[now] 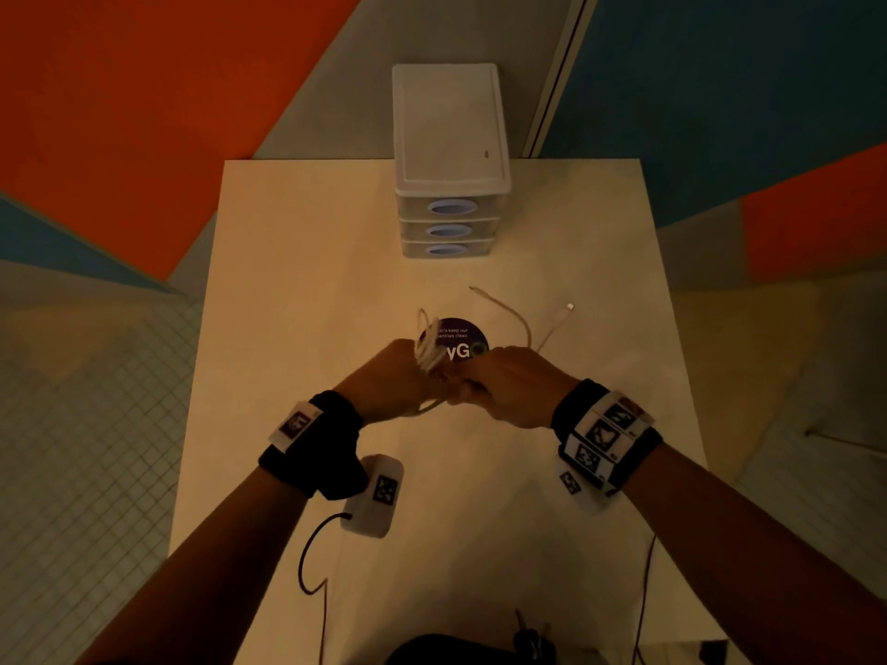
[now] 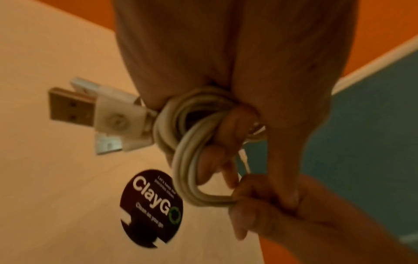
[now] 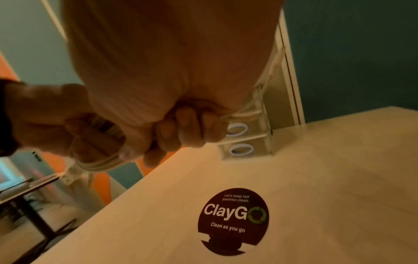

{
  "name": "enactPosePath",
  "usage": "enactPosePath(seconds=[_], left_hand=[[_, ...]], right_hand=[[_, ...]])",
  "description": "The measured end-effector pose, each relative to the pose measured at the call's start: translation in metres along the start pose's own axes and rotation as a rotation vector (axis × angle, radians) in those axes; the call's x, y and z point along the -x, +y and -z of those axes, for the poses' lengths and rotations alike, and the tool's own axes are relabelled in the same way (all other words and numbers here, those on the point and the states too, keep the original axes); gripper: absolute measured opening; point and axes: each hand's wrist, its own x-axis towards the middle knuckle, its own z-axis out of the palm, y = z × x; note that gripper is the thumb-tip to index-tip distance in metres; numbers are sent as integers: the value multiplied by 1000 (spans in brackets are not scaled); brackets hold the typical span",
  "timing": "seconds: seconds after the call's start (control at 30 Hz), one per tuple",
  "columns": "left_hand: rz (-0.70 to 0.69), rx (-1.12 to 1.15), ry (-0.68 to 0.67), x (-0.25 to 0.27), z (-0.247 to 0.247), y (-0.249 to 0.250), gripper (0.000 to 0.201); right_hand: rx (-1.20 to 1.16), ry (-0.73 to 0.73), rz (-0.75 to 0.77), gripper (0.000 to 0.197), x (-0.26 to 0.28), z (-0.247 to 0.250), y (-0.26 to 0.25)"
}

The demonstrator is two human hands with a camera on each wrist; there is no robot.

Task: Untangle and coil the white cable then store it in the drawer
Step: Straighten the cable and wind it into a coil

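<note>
Holding a bundle of white cable [image 2: 181, 139] loops in my left hand [image 1: 384, 381], fingers curled round them so the coil keeps its shape, I pinch the same bundle with my right hand [image 1: 509, 386] to feed more on. Loose tails trail past my hands on the table [image 1: 288, 280] — coiling isn't finished. Beneath sits a round sticker [image 3: 233, 221]: "ClayGO — Clean as you go". Farthest, the 3-drawer unit [image 1: 449, 136] waits, all drawers closed.

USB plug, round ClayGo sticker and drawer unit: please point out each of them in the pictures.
USB plug [image 2: 71, 107], left wrist view, on its metal shell.
round ClayGo sticker [image 3: 233, 220], right wrist view, on its dark middle.
drawer unit [image 1: 449, 132], head view, on its white top.
</note>
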Motion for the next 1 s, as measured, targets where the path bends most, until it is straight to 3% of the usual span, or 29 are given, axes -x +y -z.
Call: enactPosePath(seconds=[0.07,0.13,0.27,0.37,0.47,0.6,0.67,0.73,0.87,1.0], left_hand=[[13,-318,-52,-4,-6,5,17],[59,-517,-9,-7,-13,8,31],[41,-596,122,-8,-18,9,23],[38,-564,72,-9,-22,-4,3],[66,-457,27,-13,-21,-25,10],[141,-67,250,-12,-7,-39,34],[191,252,315,-11,-7,-35,45],[218,433,341,-10,-12,-26,49],[154,641,258,-9,-20,-11,55],[145,712,134,-12,-22,-8,84]], right_hand=[[105,54,-9,24,-3,-1,-6],[194,123,-30,26,-4,-5,-9],[151,237,-80,27,-1,-11,-11],[118,273,-100,29,1,-14,-12],[40,219,-119,31,4,-9,-4],[-120,137,-187,31,7,1,20],[-311,232,-181,29,3,0,21],[-448,376,-166,26,-3,-2,7],[-557,523,-101,25,-15,-14,-19],[-580,424,-34,26,-19,-28,-27]])
